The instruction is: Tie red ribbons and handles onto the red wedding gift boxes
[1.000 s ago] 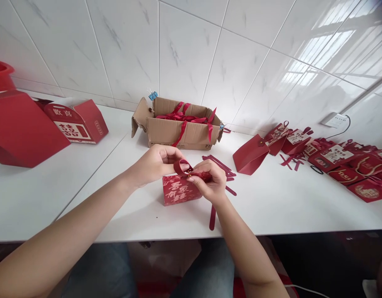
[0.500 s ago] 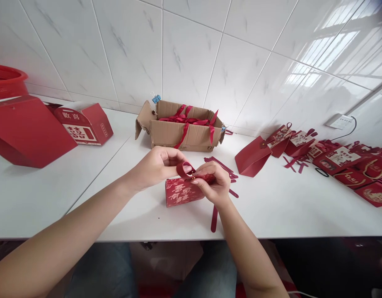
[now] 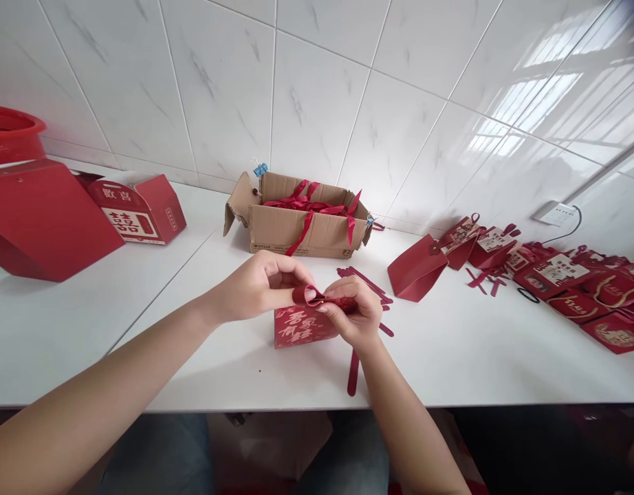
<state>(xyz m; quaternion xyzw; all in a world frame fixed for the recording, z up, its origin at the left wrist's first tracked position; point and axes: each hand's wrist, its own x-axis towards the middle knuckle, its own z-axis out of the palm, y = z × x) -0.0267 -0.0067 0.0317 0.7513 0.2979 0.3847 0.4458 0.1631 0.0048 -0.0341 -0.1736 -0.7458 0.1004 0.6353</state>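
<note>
A small red gift box point(image 3: 301, 326) with pale gold lettering stands on the white table below my hands. A red strap point(image 3: 299, 295), bent into a loop, sits at the top of the box. My left hand point(image 3: 260, 287) is closed on this strap, with a fingertip inside the loop. On the other side, my right hand point(image 3: 354, 309) pinches the top of the gift box beside the strap's end. A tiny gold-coloured stud shows between the two hands. The right fingers hide much of the box top.
Behind my hands stands a cardboard box point(image 3: 296, 230) of red ribbons. Loose dark red straps point(image 3: 353, 371) lie right of the gift box. Further right are a red box point(image 3: 417, 267) and several finished-looking boxes point(image 3: 554, 271). A larger red box point(image 3: 53, 220) stands at left.
The strap loop has tipped down and flattened against the box top. My left hand has lowered slightly, and the gold stud is less visible. The camera view has shifted a little.
</note>
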